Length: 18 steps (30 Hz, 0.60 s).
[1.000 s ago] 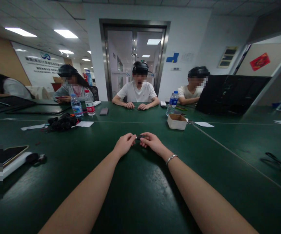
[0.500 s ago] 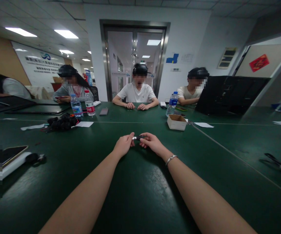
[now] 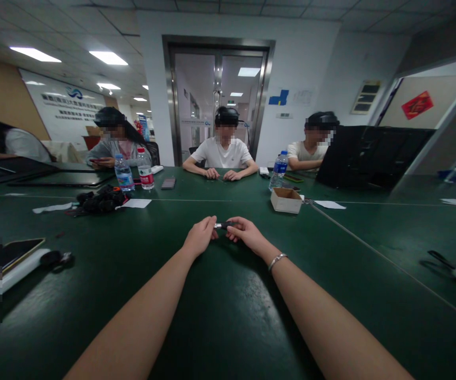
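Note:
Between my two hands is a small slim object, silver at its left end and black at its right (image 3: 222,225); its exact kind is too small to make out. My left hand (image 3: 201,236) pinches the silver end between thumb and fingers. The black end is gripped by my right hand (image 3: 244,232), which has a silver bracelet at the wrist. Both hands are just above the green table (image 3: 220,295), in the middle of the view. Fingers cover part of the object at each end.
Beyond my hands stand an open cardboard box (image 3: 286,201), a blue-capped bottle (image 3: 280,170) and two bottles at left. A black bundle (image 3: 100,200) lies left of centre. A phone (image 3: 24,248) is near left. Across the table sit several people, one behind a black monitor (image 3: 372,155).
The camera view has tilted very slightly. My hands and the small silver and black object hold nearly the same pose.

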Tool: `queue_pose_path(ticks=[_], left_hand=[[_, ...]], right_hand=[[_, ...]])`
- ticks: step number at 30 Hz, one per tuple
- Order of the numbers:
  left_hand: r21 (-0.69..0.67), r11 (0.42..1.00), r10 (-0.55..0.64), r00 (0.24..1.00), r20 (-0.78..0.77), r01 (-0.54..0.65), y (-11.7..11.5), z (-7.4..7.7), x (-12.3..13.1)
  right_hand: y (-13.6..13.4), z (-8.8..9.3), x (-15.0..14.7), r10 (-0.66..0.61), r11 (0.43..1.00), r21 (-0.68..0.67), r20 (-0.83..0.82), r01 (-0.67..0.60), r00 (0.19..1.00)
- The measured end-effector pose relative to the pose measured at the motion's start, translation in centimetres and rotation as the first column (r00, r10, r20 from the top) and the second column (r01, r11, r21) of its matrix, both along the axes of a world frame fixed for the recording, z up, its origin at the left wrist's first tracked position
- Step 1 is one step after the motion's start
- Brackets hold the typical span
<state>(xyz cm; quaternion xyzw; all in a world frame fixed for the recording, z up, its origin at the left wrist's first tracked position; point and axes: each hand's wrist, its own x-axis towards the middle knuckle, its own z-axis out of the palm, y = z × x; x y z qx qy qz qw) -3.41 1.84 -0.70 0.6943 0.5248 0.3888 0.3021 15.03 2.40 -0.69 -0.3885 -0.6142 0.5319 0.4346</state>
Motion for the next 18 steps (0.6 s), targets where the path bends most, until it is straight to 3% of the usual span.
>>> queue_pose_path(ticks=[4,11,14,18], left_hand=[[0.047,0.997,-0.057,0.998,0.000,0.057,-0.2,0.1,-0.1],[0.042,0.998,-0.046,0.997,-0.068,0.048,-0.4,0.4,-0.1],[0.038,0.998,-0.054,0.991,-0.119,0.059,-0.4,0.5,0.0],[0.077,0.996,-0.039,0.980,-0.197,0.055,-0.4,0.5,0.0]], right_hand=[[-0.1,0.1,0.0,-0.012,1.000,-0.004,0.005,0.012,1.000],[-0.2,0.1,-0.2,-0.001,1.000,0.024,0.075,-0.001,0.997],[-0.5,0.0,-0.5,-0.058,0.989,0.145,0.206,0.029,0.977],[-1.5,0.5,-1.0,-0.200,0.919,0.394,0.413,0.024,0.889]])
